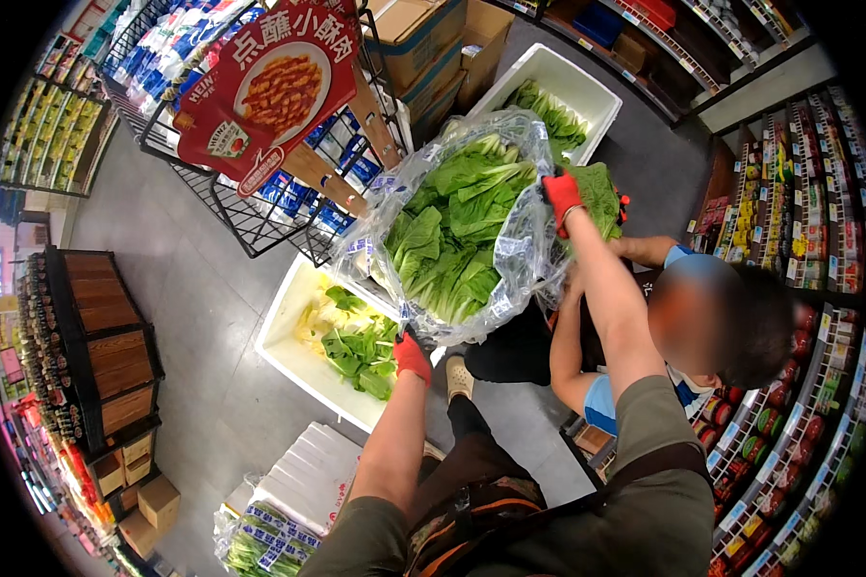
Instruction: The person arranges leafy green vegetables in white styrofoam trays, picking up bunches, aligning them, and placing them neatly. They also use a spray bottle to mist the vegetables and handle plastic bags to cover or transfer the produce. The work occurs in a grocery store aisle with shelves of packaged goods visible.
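My left hand, in a red work glove, grips the near lower rim of a large clear plastic bag. On the bag's right rim, my right hand in a matching red glove holds the plastic too. The bag's mouth faces up, spread wide around leafy green lettuce. Beneath my left hand, a white foam box contains loose green leaves and yellowish trimmings. Past the bag's far side, a second white foam box holds more greens.
A co-worker crouches close on my right, beside loose lettuce. A wire rack with a Heinz sign stands ahead left, near cardboard boxes. Bagged greens and a foam lid lie lower left. Stocked shelves line the right.
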### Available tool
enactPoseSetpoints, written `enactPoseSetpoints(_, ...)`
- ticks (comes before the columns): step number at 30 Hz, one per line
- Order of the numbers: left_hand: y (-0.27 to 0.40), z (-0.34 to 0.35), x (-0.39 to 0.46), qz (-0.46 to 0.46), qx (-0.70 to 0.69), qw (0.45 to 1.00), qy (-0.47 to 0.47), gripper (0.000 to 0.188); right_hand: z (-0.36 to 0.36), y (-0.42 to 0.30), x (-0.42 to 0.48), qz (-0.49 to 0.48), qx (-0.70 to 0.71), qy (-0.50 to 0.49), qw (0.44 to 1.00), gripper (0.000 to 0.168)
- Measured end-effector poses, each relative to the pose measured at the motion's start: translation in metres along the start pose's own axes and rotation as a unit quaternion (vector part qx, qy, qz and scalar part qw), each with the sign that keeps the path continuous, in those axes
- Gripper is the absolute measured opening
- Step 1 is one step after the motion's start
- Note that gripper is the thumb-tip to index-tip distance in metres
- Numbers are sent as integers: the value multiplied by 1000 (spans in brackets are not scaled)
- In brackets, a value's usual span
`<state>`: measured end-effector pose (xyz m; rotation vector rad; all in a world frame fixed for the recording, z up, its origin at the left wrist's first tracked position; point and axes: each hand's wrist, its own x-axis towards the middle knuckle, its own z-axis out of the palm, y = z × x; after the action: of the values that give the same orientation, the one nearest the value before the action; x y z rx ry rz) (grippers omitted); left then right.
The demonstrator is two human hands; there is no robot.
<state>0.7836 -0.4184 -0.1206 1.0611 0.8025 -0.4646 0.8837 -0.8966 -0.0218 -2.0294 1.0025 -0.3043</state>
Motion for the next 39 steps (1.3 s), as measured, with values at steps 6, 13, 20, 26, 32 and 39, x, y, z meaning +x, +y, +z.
enactPoseSetpoints(6, 31, -28, -21, -107, -11, 994, -9, 28, 52, -107, -211, -128, -370, -62, 918, 84)
enactPoseSetpoints(13, 73, -56, -86, -120, 28, 992, -36, 32, 60, -96, -393, -210, -408, -221, 861, 80)
enactPoseSetpoints(20, 81, -188, -188, -25, 39, 998, -43, 35, 62, -92, -534, -229, -419, -406, 779, 73)
enactPoseSetpoints(26, 48, -318, -297, 22, -20, 999, -15, 34, 67, -96, -591, -241, -429, -579, 650, 52)
enactPoseSetpoints(32, 41, -328, -469, 99, -213, 965, 115, 33, 101, -84, -637, -353, -386, -601, 605, 46)
enactPoseSetpoints(39, -8, -295, -551, 316, -112, 910, 244, 30, 143, -90, -698, -440, -231, -676, 544, 50)
